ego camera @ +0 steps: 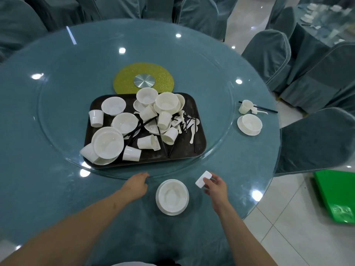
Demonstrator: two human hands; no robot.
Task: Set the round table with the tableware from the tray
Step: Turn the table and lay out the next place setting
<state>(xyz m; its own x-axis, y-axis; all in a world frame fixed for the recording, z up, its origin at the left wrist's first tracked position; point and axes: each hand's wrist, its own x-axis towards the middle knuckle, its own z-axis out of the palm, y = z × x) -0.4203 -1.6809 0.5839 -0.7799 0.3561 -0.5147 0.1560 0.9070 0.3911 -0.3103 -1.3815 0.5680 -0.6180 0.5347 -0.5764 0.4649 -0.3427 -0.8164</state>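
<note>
A: Start at the fingers. What are they doing?

B: The right hand pinches a white cup by its side, tilted, just off the table at about two o'clock from the near bowl and saucer. The left hand has its fingers curled on the rim of the glass turntable, at ten o'clock from that bowl; whether it grips or only rests there I cannot tell.

A: And beyond the hands?

B: The tray sits on the turntable at twelve o'clock, heaped with bowls, cups, spoons and black chopsticks.

A: How far along, then?

B: Early, I'd judge. One finished setting at three o'clock on the round table: bowl, cup, spoon, chopsticks. The near place has only bowl and saucer; most tableware remains on the tray.
</note>
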